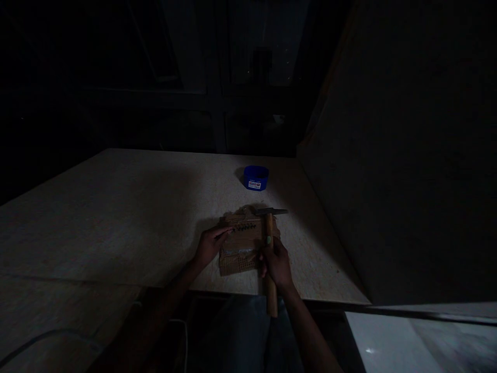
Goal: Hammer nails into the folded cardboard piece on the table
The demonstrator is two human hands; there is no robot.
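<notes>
A hammer [269, 228] with a wooden handle and a dark metal head is held in my right hand [278, 261], fingers wrapped round the handle. Its head lies over the far edge of a brown cardboard piece [240, 241] on the table. Rows of small dark marks or pieces [244, 227], too small to name, run across the cardboard's upper part. At the left end of those rows my left hand [212, 246] has its fingertips pinched together. Whatever they hold is too small and dark to make out.
Beyond the cardboard stands a blue plastic container [256, 178] with a white label. The pale tabletop [155, 207] is bounded on the right by a tall dark panel [388, 155]. A cable [50, 334] curves at the lower left. The room is very dark.
</notes>
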